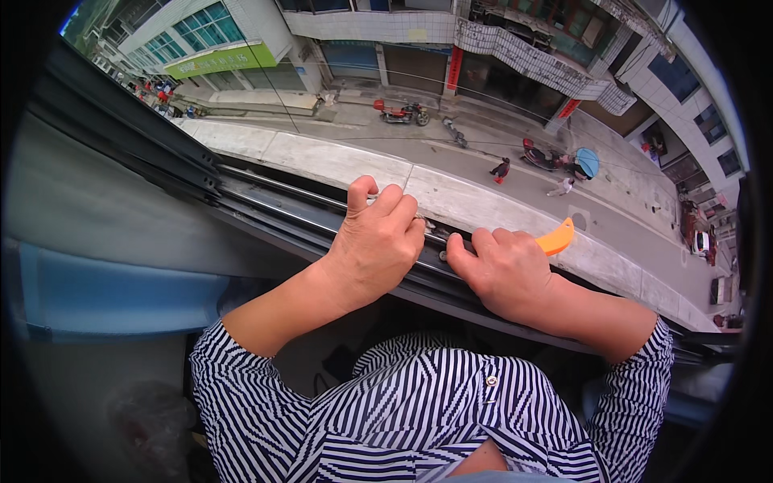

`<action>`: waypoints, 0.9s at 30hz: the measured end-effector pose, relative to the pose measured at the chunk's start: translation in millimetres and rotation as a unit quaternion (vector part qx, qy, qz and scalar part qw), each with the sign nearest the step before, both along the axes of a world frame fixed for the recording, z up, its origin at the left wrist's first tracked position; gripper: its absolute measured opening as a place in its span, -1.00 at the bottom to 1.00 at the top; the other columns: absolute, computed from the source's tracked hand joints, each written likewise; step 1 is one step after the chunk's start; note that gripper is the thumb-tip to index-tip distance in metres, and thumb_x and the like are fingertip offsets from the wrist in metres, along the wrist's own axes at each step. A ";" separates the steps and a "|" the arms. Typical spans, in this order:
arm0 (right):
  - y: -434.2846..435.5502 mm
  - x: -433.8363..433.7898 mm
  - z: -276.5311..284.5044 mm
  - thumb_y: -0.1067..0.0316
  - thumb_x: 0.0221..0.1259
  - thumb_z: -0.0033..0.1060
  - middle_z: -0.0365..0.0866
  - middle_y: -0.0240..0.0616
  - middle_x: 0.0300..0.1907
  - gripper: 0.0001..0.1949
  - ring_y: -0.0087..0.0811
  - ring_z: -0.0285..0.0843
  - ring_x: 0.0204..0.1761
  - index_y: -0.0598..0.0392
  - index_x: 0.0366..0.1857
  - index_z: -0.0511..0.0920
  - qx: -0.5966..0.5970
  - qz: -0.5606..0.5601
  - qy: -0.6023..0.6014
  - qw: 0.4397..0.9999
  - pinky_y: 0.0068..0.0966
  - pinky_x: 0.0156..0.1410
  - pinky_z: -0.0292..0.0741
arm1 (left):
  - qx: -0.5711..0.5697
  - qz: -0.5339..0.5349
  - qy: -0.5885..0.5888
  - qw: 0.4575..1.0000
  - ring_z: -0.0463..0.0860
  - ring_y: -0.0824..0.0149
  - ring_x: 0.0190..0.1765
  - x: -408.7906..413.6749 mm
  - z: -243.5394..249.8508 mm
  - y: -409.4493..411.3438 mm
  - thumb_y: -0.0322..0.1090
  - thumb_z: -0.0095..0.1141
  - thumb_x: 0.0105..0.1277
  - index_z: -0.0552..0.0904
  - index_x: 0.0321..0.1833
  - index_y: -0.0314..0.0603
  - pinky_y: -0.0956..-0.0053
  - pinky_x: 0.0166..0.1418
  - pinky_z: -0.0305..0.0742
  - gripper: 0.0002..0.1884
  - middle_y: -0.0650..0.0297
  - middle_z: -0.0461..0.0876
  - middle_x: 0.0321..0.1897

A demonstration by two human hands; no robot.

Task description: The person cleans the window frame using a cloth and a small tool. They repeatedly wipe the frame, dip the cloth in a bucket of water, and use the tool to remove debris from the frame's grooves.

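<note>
My right hand (507, 265) is closed around the orange plastic handle (557, 238) of a tool, and the handle's end sticks out beyond the little-finger side. The tool's working end is hidden by the hand. My left hand (381, 244) is to the left, curled over the metal sliding-window track (284, 211) with its fingers bent. Whether something is pinched in it cannot be made out. Between the two hands, dark and pale debris (436, 228) lies in the track. A small round pale piece (443, 255) shows beside my right thumb.
Beyond the track runs a pale stone ledge (338, 163), with a drop to a street (386, 137) holding motorcycles and people. A dark window frame (121, 121) rises at left. A blue padded surface (121, 293) and a clear plastic bag (151, 422) are indoors, at left.
</note>
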State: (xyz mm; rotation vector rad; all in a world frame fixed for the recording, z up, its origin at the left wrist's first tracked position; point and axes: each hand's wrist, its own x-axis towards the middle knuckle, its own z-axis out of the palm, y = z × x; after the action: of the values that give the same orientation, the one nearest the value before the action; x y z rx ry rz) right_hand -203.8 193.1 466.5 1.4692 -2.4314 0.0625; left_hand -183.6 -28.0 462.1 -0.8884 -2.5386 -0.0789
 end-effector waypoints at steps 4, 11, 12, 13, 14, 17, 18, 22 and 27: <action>-33.4 -8.8 0.9 0.30 0.06 0.13 0.56 -0.23 -0.49 -0.72 -0.32 0.62 -0.55 0.09 -0.13 0.56 0.017 0.006 -0.042 0.999 -0.42 -0.55 0.51 | 0.028 0.050 -0.008 0.998 0.49 0.34 -0.26 -0.9 -1.1 -23.9 -0.43 0.19 0.00 0.72 -0.31 -0.11 0.23 0.12 0.17 -0.83 0.38 0.43 -0.47; -77.9 -24.9 3.2 0.34 0.09 0.12 0.58 -0.13 -0.45 -0.74 -0.23 0.67 -0.50 0.19 -0.14 0.52 0.017 0.029 -0.079 0.996 -0.31 -0.50 0.58 | 0.033 0.123 -0.004 0.992 0.49 0.33 -0.22 -1.0 -0.8 -54.6 -0.44 0.16 0.04 0.74 -0.31 -0.05 0.22 0.13 0.17 -0.83 0.38 0.44 -0.45; -82.3 -27.0 1.5 0.35 0.09 0.13 0.58 -0.12 -0.44 -0.74 -0.22 0.67 -0.50 0.21 -0.14 0.52 0.019 0.031 -0.080 0.996 -0.30 -0.49 0.59 | 0.024 0.137 -0.001 0.990 0.49 0.33 -0.22 -2.2 -2.6 -58.6 -0.45 0.15 0.05 0.74 -0.32 -0.03 0.25 0.12 0.16 -0.83 0.37 0.45 -0.45; -86.3 -29.0 0.0 0.36 0.08 0.13 0.58 -0.11 -0.44 -0.74 -0.21 0.67 -0.50 0.22 -0.14 0.51 0.021 0.033 -0.080 0.996 -0.28 -0.48 0.59 | 0.032 0.140 -0.004 0.990 0.49 0.33 -0.22 -3.3 -3.9 -62.6 -0.46 0.15 0.05 0.74 -0.32 -0.03 0.25 0.11 0.16 -0.83 0.37 0.45 -0.45; -90.0 -31.0 -1.0 0.36 0.08 0.13 0.59 -0.10 -0.43 -0.74 -0.20 0.67 -0.49 0.22 -0.15 0.52 0.019 0.038 -0.077 0.996 -0.28 -0.47 0.60 | 0.039 0.141 -0.008 0.989 0.49 0.33 -0.22 -4.5 -5.0 -66.6 -0.46 0.15 0.05 0.74 -0.33 -0.03 0.26 0.11 0.16 -0.83 0.37 0.45 -0.45; -96.6 -33.3 1.4 0.37 0.08 0.13 0.60 -0.07 -0.43 -0.75 -0.18 0.68 -0.48 0.23 -0.16 0.53 0.015 0.044 -0.077 0.996 -0.27 -0.45 0.61 | 0.063 0.143 -0.009 0.988 0.50 0.33 -0.23 -6.7 -3.0 -71.8 -0.49 0.15 0.04 0.74 -0.35 -0.04 0.32 0.07 0.19 -0.83 0.37 0.46 -0.45; -98.5 -33.4 2.7 0.37 0.08 0.13 0.60 -0.06 -0.43 -0.75 -0.17 0.68 -0.47 0.22 -0.16 0.53 0.013 0.042 -0.083 0.996 -0.27 -0.44 0.61 | 0.068 0.141 -0.010 0.988 0.50 0.33 -0.24 -6.9 -2.0 -72.5 -0.50 0.15 0.04 0.73 -0.35 -0.04 0.34 0.06 0.19 -0.83 0.37 0.47 -0.45; -102.0 -33.4 5.4 0.36 0.10 0.12 0.62 -0.04 -0.42 -0.76 -0.15 0.69 -0.47 0.22 -0.18 0.55 0.000 0.051 -0.100 0.994 -0.26 -0.43 0.62 | 0.068 0.134 -0.008 0.989 0.50 0.31 -0.25 -8.3 1.0 -76.3 -0.50 0.15 0.04 0.73 -0.36 -0.06 0.37 0.05 0.23 -0.84 0.36 0.47 -0.46; -96.1 -37.7 4.7 0.36 0.11 0.10 0.62 -0.04 -0.42 -0.76 -0.13 0.69 -0.47 0.23 -0.17 0.55 -0.012 0.061 -0.109 0.992 -0.22 -0.42 0.62 | 0.075 0.126 -0.002 0.989 0.49 0.29 -0.25 -9.0 1.4 -77.0 -0.48 0.16 0.02 0.73 -0.38 -0.07 0.35 0.04 0.27 -0.85 0.34 0.45 -0.48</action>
State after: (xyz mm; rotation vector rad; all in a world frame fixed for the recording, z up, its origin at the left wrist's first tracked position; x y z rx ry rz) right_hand -241.6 97.1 471.2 1.6769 -2.4931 0.2927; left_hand -192.6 -105.0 463.5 -0.5073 -2.5870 -0.1904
